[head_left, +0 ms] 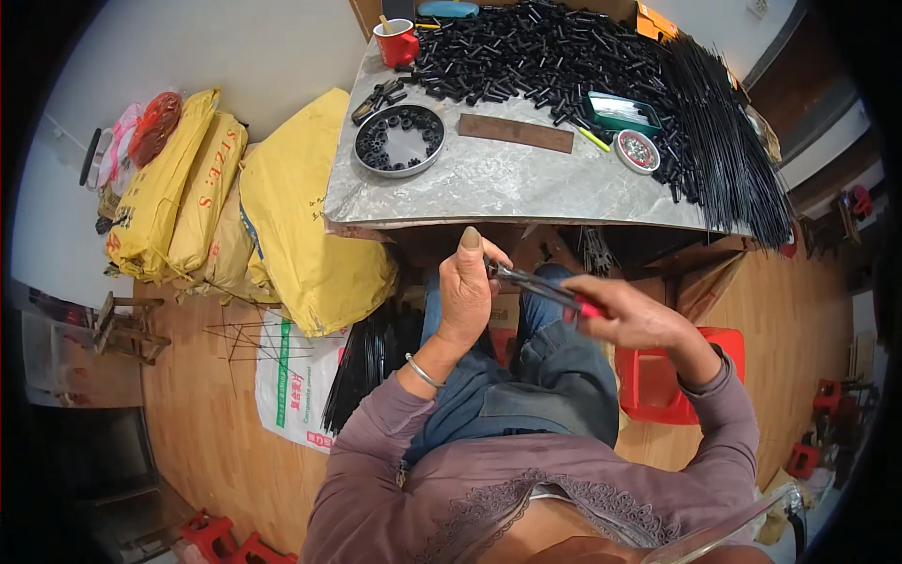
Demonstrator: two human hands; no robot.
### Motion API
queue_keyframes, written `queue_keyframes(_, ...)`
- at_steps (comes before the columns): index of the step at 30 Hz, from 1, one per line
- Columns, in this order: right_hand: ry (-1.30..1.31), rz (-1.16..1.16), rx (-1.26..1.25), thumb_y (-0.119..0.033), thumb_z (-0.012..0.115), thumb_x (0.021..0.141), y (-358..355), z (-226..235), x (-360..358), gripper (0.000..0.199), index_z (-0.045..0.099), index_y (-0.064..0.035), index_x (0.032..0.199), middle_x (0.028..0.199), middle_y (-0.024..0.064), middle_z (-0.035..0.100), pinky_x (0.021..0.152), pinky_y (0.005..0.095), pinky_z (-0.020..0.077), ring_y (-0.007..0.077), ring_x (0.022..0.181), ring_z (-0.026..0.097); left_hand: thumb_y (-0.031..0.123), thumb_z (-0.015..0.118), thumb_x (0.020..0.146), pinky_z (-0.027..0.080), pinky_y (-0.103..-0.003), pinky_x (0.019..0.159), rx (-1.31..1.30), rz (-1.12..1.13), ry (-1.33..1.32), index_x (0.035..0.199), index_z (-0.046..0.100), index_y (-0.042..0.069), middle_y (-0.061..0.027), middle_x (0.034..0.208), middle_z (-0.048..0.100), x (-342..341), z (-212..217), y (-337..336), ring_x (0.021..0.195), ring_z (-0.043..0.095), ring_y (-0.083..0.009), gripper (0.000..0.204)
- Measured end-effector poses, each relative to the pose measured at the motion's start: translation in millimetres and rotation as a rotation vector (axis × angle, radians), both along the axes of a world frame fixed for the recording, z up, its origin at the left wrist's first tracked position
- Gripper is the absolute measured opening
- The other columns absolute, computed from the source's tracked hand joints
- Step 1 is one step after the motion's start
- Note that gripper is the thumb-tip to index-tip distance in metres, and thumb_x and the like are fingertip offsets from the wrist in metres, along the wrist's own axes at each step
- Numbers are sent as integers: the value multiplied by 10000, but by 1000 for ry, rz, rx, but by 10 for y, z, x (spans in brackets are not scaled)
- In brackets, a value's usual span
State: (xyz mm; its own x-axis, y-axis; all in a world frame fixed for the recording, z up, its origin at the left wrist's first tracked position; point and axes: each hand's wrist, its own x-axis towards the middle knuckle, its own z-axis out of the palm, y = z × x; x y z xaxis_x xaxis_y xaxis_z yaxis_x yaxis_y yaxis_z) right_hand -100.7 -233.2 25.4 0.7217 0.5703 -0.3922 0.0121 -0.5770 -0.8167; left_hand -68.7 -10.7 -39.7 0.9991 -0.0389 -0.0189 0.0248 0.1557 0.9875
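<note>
Over my lap, just in front of the table edge, my left hand [467, 293] is closed with the thumb up. Its fingers pinch a small dark piece [491, 269], mostly hidden. My right hand [622, 313] is wrapped round red-handled pliers [545, 286], which slant up to the left. Their metal tip meets the small piece at my left fingertips. Nearest on the grey table [413, 199] is a round metal tray [399, 172] with small black ring-like parts around its inside. Beside it lies a flat brown bar [516, 133].
A large heap of black tubular parts [536, 47] covers the table's back, with long black rods [728, 141] at right. A red mug [396, 43], green box [623, 114] and small round dish [637, 151] stand there. Yellow sacks [305, 207] lean left; a red stool [658, 385] is at right.
</note>
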Motion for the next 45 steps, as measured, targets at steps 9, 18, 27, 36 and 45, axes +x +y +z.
queue_keyframes(9, 613, -107, 395, -255, 509, 978, 38, -175, -124, 329, 555, 56, 1075, 696, 47, 590, 592, 264, 520, 124, 579, 596, 574, 271, 982, 334, -223, 502, 1, -104, -29, 665, 584, 30, 11, 569, 506, -24, -17, -12, 536, 428, -60, 703)
queue_keyframes(18, 595, -113, 339, -325, 491, 984, 44, -239, -124, 354, 561, 21, 998, 652, 29, 544, 504, 255, 461, 116, 532, 552, 596, 239, 975, 341, -237, 472, -34, -182, 35, 649, 584, 40, 9, 552, 504, 49, 6, 12, 501, 439, -67, 731)
queue_keyframes(27, 951, -343, 537, -472, 417, 981, 340, -290, -457, 462, 474, -57, 786, 561, 14, 419, 405, 285, 383, 110, 448, 421, 536, 241, 997, 374, -255, 535, 89, -100, -97, 650, 581, 11, -5, 562, 515, 24, 45, -80, 549, 462, -88, 716)
queue_keyframes(36, -981, -528, -344, -88, 566, 787, -500, -553, 644, 141, 597, -52, 920, 803, 150, 630, 678, 438, 491, 366, 772, 613, 521, 272, 1000, 255, -236, 381, -161, -22, 33, 726, 506, -2, 19, 464, 287, 10, -1, -132, 377, 259, -74, 635)
queue_keyframes(45, -759, -680, -770, -211, 548, 826, -1362, -495, 1876, 229, 706, -157, 982, 896, 165, 681, 759, 444, 510, 329, 862, 655, 535, 276, 995, 238, -234, 379, -173, -40, 54, 748, 506, 12, 20, 466, 285, 57, -3, -172, 379, 243, -76, 622)
